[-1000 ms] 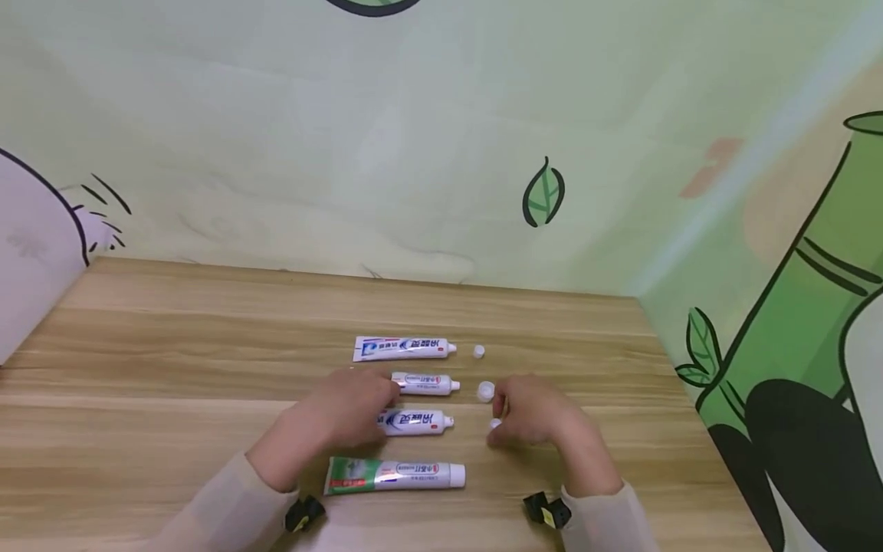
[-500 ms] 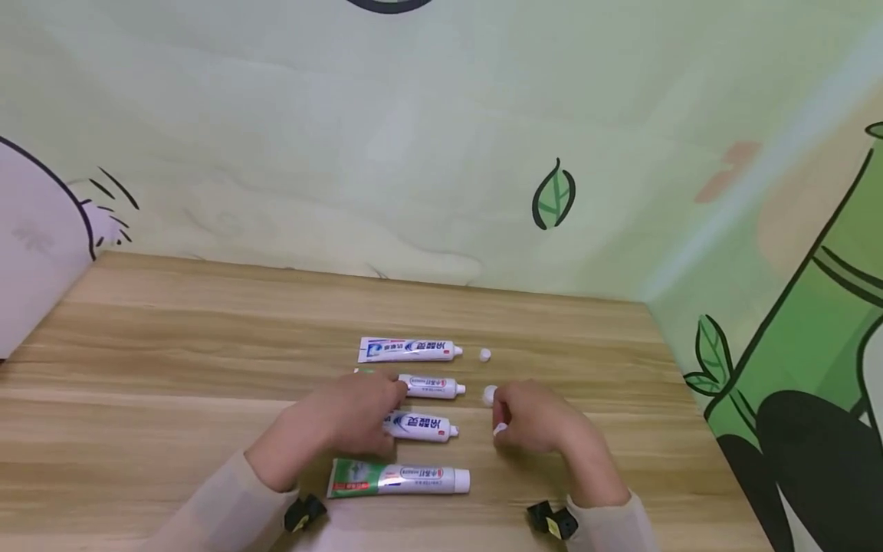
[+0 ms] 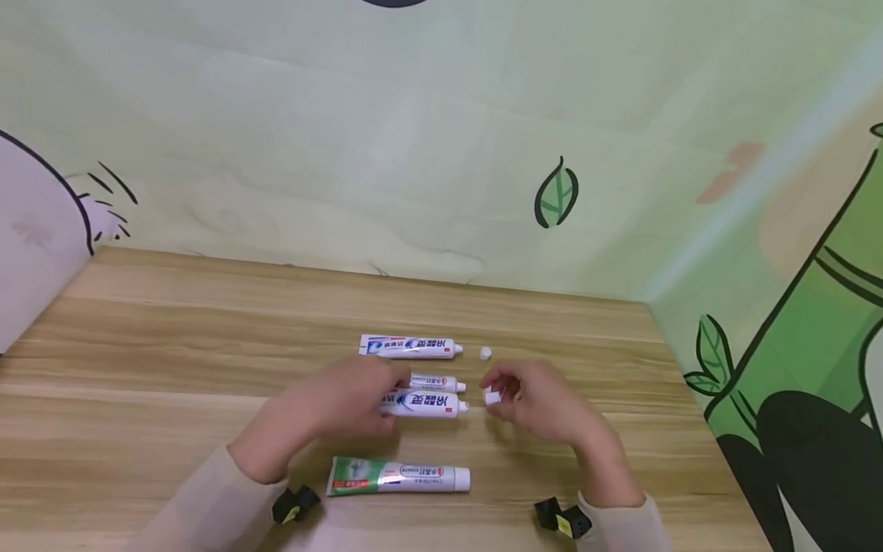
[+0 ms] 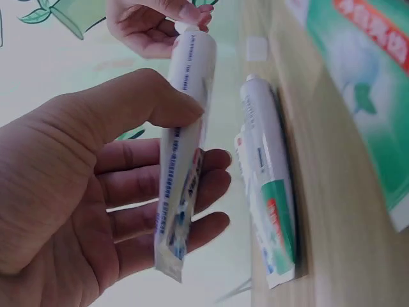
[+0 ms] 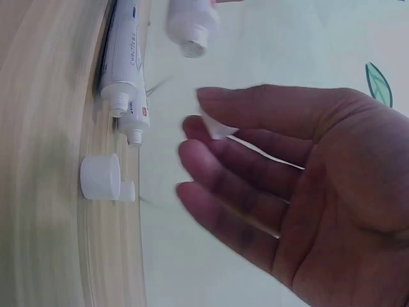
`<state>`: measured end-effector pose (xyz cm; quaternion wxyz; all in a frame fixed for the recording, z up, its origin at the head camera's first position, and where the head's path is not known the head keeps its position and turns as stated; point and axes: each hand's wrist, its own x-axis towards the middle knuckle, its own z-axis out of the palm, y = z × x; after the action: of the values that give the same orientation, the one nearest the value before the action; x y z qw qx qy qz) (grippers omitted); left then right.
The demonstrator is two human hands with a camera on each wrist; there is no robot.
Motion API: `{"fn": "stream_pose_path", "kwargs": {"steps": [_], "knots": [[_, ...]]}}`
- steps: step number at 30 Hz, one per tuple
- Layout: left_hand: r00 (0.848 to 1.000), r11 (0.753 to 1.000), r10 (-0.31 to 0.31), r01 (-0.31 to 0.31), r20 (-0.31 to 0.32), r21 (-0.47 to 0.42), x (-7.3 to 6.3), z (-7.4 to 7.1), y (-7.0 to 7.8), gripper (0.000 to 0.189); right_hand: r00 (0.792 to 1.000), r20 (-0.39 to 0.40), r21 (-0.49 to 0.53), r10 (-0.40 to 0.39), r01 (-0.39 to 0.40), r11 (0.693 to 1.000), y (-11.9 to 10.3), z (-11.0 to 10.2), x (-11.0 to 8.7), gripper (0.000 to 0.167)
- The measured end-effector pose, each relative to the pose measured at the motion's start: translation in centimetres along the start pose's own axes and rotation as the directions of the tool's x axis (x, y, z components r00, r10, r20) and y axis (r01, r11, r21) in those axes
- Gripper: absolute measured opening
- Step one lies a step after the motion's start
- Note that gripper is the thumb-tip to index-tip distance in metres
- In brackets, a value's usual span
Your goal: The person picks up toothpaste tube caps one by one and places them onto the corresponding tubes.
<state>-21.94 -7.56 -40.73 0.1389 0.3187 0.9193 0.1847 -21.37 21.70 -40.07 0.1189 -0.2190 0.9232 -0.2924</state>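
My left hand [image 3: 345, 399] holds a white and blue toothpaste tube [image 4: 192, 70] between thumb and fingers, raised off the table, its uncapped nozzle pointing right. In my right hand [image 3: 545, 402], thumb and forefinger pinch a small white cap [image 5: 219, 128]. A short gap separates the cap from the nozzle [image 5: 193, 47]. Behind the held tube lies a green and white uncapped toothpaste tube [image 3: 438, 382], partly covered by my left hand. Another blue and white uncapped tube [image 3: 414, 349] lies farther back. Nearest me is a green and white toothpaste tube [image 3: 400, 477] with its cap on.
A larger white cap [image 5: 100, 177] stands on the wooden table [image 3: 207, 330], mostly hidden behind my right hand in the head view. A smaller white cap [image 3: 486, 353] lies beside the farthest tube's nozzle. A printed wall [image 3: 345, 153] rises behind the table.
My left hand has lifted the white and blue toothpaste tube from the table and moved it slightly away from me. My right hand has picked up the small cap and brought it near the nozzle.
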Motion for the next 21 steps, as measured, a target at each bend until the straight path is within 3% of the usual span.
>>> {"fn": "stream_pose_path", "kwargs": {"steps": [5, 12, 17, 21], "knots": [[0.995, 0.997, 0.081, -0.081, -0.062, 0.011, -0.1, -0.7, -0.6, 0.033, 0.994, -0.104, 0.022, -0.018, 0.021, 1.0, -0.3, -0.1, 0.1, 0.018], [0.974, 0.987, 0.163, -0.163, -0.158, 0.018, -0.6, -1.7, -1.3, 0.04, 0.974, -0.228, 0.077, -0.009, 0.027, 0.997, -1.0, -0.3, 0.1, 0.016], [0.963, 0.984, 0.178, -0.172, -0.204, 0.046, -1.0, -2.3, -1.3, 0.043, 0.938, -0.338, 0.056, -0.077, 0.101, 0.993, -1.0, -0.3, 0.0, 0.02], [0.941, 0.976, 0.218, -0.202, -0.258, 0.086, -1.1, -2.8, -1.3, 0.042, 0.896, -0.417, 0.034, -0.152, 0.183, 0.983, -0.8, -0.3, 0.1, 0.023]]}}
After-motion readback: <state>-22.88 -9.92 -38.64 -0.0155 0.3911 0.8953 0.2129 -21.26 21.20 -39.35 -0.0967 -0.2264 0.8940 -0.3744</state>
